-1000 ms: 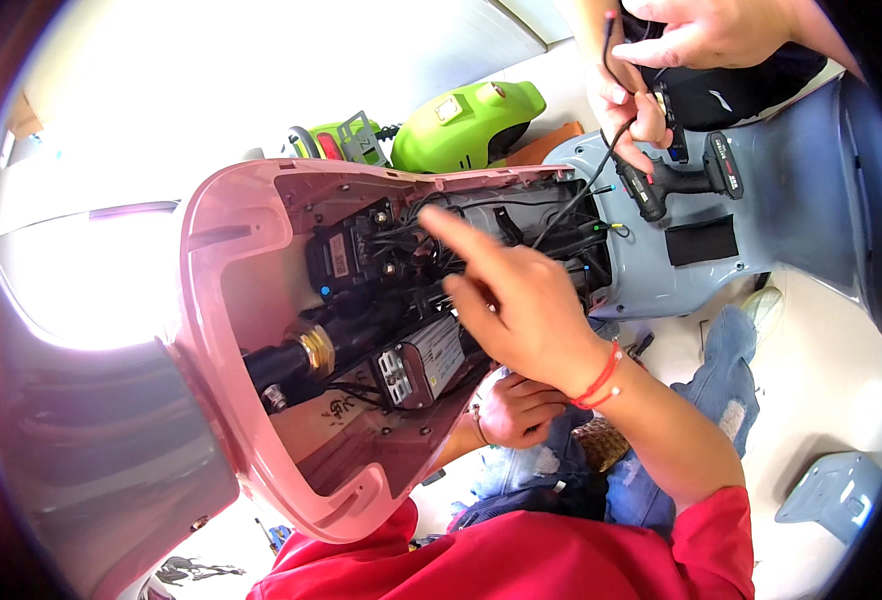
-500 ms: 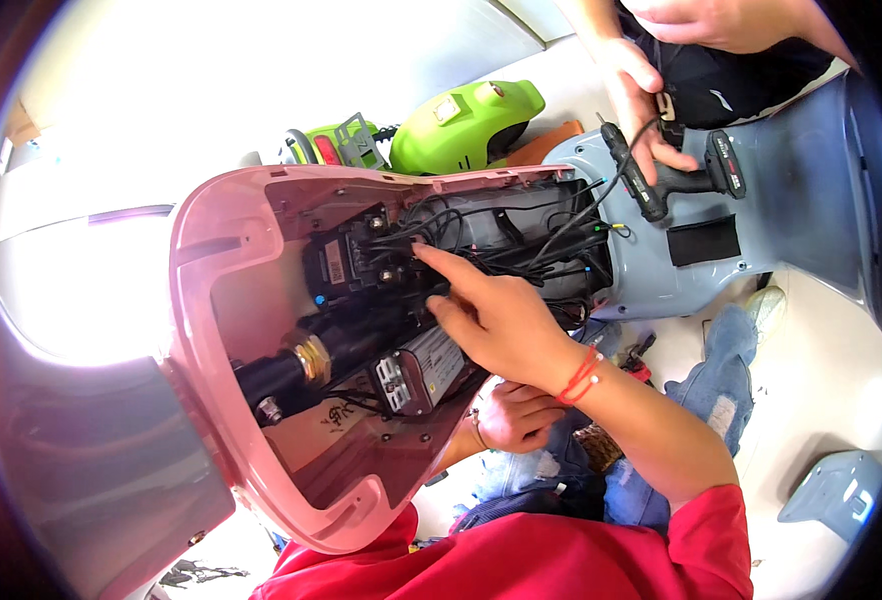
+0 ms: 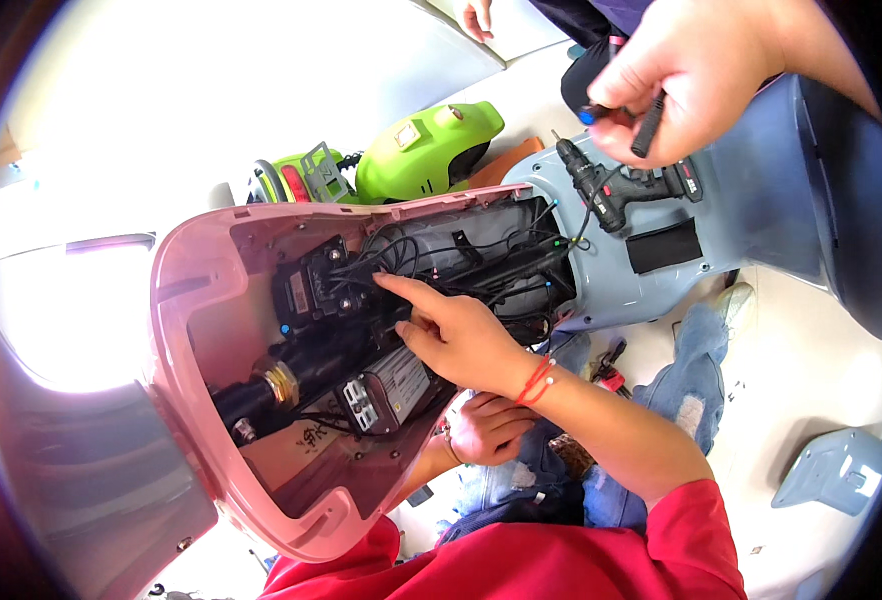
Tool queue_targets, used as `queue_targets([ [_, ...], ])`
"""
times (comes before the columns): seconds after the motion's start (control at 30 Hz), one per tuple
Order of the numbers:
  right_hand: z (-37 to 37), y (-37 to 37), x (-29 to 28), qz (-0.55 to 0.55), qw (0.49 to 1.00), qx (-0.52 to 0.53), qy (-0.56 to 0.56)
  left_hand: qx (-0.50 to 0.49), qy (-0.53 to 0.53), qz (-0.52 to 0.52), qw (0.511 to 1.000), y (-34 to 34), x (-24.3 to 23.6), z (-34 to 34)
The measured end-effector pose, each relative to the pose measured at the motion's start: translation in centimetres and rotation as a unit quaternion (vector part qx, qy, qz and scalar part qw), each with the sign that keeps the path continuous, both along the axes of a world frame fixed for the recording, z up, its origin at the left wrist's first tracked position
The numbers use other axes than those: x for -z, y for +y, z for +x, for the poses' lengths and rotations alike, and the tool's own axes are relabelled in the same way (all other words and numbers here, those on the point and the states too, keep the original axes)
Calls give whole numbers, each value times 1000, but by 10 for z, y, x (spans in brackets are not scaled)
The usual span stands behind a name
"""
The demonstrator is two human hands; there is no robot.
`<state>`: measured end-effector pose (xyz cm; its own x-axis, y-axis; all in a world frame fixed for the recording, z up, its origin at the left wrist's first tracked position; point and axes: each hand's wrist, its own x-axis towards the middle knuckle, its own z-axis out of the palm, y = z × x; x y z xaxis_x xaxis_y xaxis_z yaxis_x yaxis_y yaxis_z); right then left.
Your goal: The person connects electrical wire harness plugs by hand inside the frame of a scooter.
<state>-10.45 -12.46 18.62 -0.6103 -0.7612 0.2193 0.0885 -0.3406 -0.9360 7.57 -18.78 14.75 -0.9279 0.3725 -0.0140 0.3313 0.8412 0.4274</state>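
My right hand [image 3: 466, 340] reaches into the pink body shell [image 3: 176, 300]. Its index finger is stretched out, the tip at the black cables [image 3: 386, 255] beside a black box-shaped part [image 3: 306, 290]; thumb and index finger stand apart. Whether the fingertip presses on anything is too small to tell. Below my right forearm, my left hand [image 3: 491, 430] is curled into a loose fist just outside the shell's near side, with nothing visible in it. A metal-cased electrical unit [image 3: 396, 385] and a thick black tube with a brass-coloured nut [image 3: 282, 384] lie inside the shell.
Another person's hand [image 3: 696, 85] at the upper right grips black cable ends, one blue-tipped. Under it a black cordless drill [image 3: 611, 190] lies on the grey-blue panel [image 3: 651, 295]. A green body part [image 3: 431, 150] stands behind; a grey-blue piece [image 3: 836, 470] lies on the floor.
The other person's hand has left the drill; a hand now holds cable ends above it. My view has shifted slightly, while my hands keep nearly the same pose at the shell.
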Motion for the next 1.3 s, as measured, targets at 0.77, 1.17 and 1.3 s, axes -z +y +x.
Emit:
queue_targets([
  [0.77,-1,41,33,173,981,74,-49,19,-19,26,999,-1,-4,-6],
  [1.17,-5,43,41,211,972,98,-28,20,-7,30,999,-2,-3,-3],
  [1.3,-7,45,42,231,967,104,-20,22,-4,33,999,-1,-2,-4],
])
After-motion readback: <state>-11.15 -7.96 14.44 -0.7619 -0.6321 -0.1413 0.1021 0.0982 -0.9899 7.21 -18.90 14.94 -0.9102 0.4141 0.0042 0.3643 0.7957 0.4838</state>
